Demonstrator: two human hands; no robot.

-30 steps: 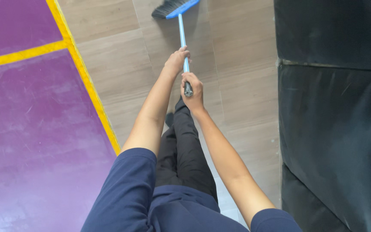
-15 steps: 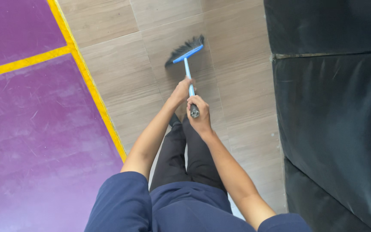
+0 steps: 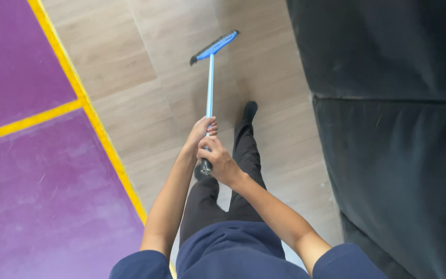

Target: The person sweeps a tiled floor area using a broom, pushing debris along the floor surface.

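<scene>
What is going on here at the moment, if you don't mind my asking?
A person is standing on a wood-look floor and holding a blue-handled broom with both hands. The left hand grips the handle higher up, and the right hand grips its dark end. The broom head rests on the floor ahead of the person's dark-trousered leg. A purple mat with yellow lines lies to the left, and black padding stands to the right.

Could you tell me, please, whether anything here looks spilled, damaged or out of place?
Nothing stands out. Both hands, left hand and right hand, grip the blue broom on the wooden floor; no spill or damage shows.
</scene>
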